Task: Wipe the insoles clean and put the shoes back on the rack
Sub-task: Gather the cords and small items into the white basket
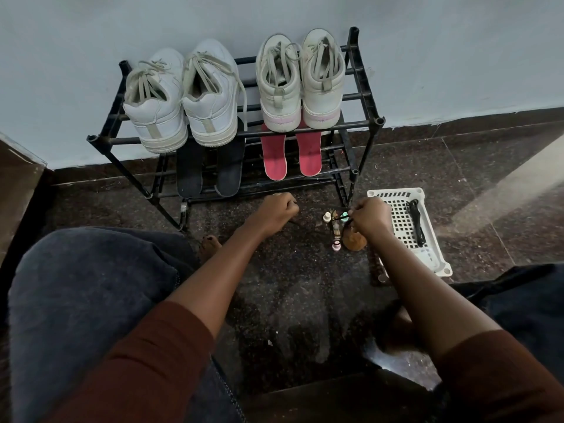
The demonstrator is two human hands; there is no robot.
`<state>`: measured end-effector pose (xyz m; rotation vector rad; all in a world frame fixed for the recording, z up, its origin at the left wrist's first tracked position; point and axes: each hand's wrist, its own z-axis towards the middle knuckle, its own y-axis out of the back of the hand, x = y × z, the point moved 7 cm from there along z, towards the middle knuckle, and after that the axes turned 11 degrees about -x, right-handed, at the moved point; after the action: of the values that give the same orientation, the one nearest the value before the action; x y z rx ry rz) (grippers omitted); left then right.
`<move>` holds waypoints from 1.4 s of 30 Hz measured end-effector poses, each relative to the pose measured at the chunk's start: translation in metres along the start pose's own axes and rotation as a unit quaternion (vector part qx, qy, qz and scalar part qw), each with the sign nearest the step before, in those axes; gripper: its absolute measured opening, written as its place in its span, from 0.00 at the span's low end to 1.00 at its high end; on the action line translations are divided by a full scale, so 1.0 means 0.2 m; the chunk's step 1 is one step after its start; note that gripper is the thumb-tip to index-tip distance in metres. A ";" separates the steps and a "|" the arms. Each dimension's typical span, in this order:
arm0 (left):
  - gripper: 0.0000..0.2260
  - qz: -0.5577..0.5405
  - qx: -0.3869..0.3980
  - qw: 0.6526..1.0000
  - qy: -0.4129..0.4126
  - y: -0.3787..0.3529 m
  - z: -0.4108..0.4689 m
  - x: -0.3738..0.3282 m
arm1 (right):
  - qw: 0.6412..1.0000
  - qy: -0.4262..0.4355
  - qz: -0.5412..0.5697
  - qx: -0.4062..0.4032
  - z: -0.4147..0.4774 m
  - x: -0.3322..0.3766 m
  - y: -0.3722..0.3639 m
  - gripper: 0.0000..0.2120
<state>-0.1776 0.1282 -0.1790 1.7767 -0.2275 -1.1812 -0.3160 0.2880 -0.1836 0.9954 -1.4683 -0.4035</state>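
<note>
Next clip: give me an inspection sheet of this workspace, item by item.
Surface: dark speckled stone floor.
Job's things: low white pair and high-top pair on top of the black rack; black insoles and red insoles on its lower bars.
Clutter: small bottles and a brown round object on the floor; white basket beside them.
Grippers: left hand curled, contents unclear; right hand pinches a thin black strand.
Cables: black cord lying in the basket.
Surroundings: pale wall behind the rack.
</note>
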 end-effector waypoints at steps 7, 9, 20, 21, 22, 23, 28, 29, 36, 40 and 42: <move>0.08 -0.081 -0.068 0.993 0.048 0.07 0.01 0.02 | 0.998 -0.053 -0.030 -0.018 0.04 -0.12 0.05 0.07; 0.09 -0.110 -0.082 0.989 0.062 0.08 0.00 0.03 | 0.997 -0.063 -0.037 -0.015 0.03 -0.14 0.05 0.07; 0.08 -0.121 -0.002 0.992 0.041 0.00 -0.01 -0.08 | 0.997 -0.003 0.023 0.068 -0.04 0.08 0.00 0.10; 0.08 -0.114 0.011 0.993 0.036 -0.02 -0.01 -0.09 | 0.992 -0.004 0.072 0.108 -0.07 0.13 -0.02 0.11; 0.09 -0.102 0.022 0.994 0.027 -0.03 -0.01 -0.11 | 0.982 -0.003 0.111 0.151 -0.11 0.19 -0.05 0.11; 0.09 -0.087 0.028 0.996 0.017 -0.04 -0.01 -0.12 | 0.973 0.002 0.137 0.187 -0.15 0.24 -0.08 0.11; 0.13 -0.078 0.036 0.996 -0.009 -0.04 -0.01 -0.14 | 0.971 0.012 0.154 0.182 -0.19 0.32 -0.07 0.06; 0.12 -0.079 0.037 0.996 -0.011 -0.04 -0.01 -0.13 | 0.973 0.005 0.149 0.177 -0.19 0.31 -0.07 0.07; 0.11 -0.065 0.040 0.997 -0.018 -0.06 -0.01 -0.12 | 0.973 -0.013 0.141 0.181 -0.17 0.25 -0.10 0.12; 0.09 -0.053 0.043 0.998 -0.014 -0.05 -0.01 -0.10 | 0.991 0.036 0.043 0.126 -0.12 0.24 -0.08 0.12; 0.09 -0.061 0.044 0.997 -0.004 -0.04 -0.01 -0.08 | 0.993 0.040 0.021 0.105 -0.10 0.21 -0.08 0.11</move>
<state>-0.1874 0.1441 -0.1753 1.8856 -0.1799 -1.2821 -0.2874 0.2525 -0.1644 1.1324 -1.4782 -0.1775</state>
